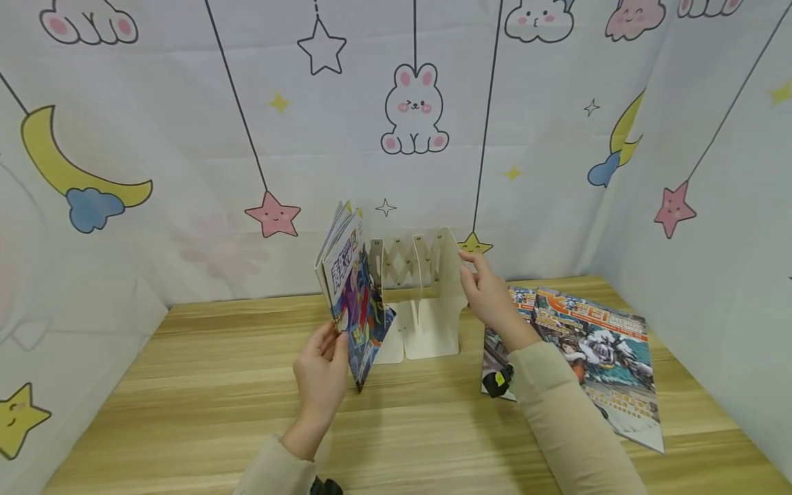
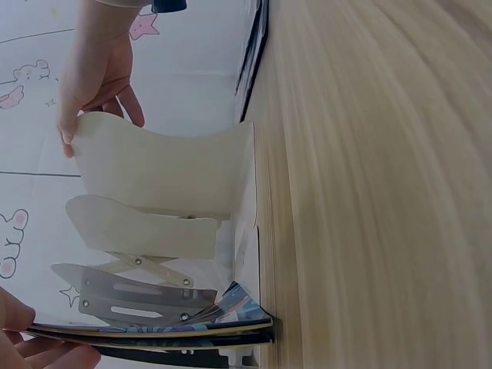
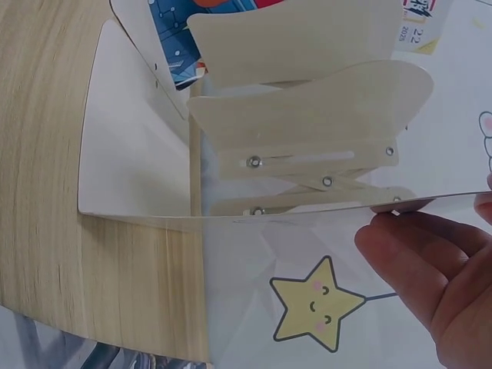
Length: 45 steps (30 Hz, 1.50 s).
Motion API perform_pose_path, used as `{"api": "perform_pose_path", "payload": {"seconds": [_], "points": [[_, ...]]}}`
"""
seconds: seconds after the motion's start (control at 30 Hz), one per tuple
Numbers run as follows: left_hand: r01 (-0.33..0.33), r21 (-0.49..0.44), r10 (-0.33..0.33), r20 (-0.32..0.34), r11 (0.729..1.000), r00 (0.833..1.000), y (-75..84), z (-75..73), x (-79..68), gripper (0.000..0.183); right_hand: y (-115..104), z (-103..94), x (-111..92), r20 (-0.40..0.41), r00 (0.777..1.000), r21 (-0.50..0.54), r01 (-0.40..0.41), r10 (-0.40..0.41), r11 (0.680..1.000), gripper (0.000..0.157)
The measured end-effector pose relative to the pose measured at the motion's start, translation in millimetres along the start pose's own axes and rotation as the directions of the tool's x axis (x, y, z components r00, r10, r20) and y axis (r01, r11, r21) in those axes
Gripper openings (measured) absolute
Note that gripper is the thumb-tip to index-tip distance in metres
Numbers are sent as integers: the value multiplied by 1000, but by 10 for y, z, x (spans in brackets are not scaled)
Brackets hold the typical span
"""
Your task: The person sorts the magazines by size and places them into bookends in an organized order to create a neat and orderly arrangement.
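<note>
A cream expandable metal bookend (image 1: 450,295) stands on the table, its upright panels joined by crossed lattice bars. My left hand (image 1: 322,375) grips a few colourful magazines (image 1: 355,295) by their near edge. They stand upright, slightly tilted, at the bookend's left end. In the left wrist view, the magazines (image 2: 177,338) lie beside the leftmost panel, with a bent corner turned toward the bookend. My right hand (image 1: 491,295) pinches the upper edge of the rightmost panel. Its fingers (image 3: 407,254) show against the panel's outer side in the right wrist view.
Two more magazines (image 1: 609,350) lie overlapping on the right of the wooden table (image 1: 204,385), partly under the right forearm. A white cloth (image 1: 346,137) with cartoon prints hangs behind the table and along both sides.
</note>
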<state>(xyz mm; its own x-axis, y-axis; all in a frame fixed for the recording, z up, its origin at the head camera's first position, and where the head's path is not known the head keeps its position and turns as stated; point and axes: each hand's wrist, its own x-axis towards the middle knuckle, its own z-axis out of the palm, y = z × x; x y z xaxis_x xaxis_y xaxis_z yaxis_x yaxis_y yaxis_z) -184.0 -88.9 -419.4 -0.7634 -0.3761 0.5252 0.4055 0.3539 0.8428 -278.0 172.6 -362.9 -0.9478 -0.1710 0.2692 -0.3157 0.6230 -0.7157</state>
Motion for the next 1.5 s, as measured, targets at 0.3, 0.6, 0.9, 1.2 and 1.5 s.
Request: {"api": "perform_pose_path", "payload": {"seconds": [0.3, 0.6, 0.9, 1.2, 1.5], "points": [[31, 3, -31, 68, 1000, 997, -15, -39, 26, 32, 22, -38, -13, -3, 1000, -11, -3, 3, 1000, 48], [6, 40, -14, 190, 999, 982, -26, -149, 109, 50, 41, -84, -32, 4, 999, -56, 48, -48, 997, 51], [-16, 141, -35, 350, 990, 936, -47, -251, 231, 68, 10, -121, -60, 44, 999, -83, 35, -32, 996, 50], [-63, 169, -20, 449, 984, 893, -42, -314, 363, 77, -18, -142, -114, 61, 998, -37, 15, -13, 999, 52], [-53, 169, -43, 516, 984, 856, -45, -369, 417, 81, 42, -157, -191, 25, 1000, -110, 4, -1, 994, 56]]}}
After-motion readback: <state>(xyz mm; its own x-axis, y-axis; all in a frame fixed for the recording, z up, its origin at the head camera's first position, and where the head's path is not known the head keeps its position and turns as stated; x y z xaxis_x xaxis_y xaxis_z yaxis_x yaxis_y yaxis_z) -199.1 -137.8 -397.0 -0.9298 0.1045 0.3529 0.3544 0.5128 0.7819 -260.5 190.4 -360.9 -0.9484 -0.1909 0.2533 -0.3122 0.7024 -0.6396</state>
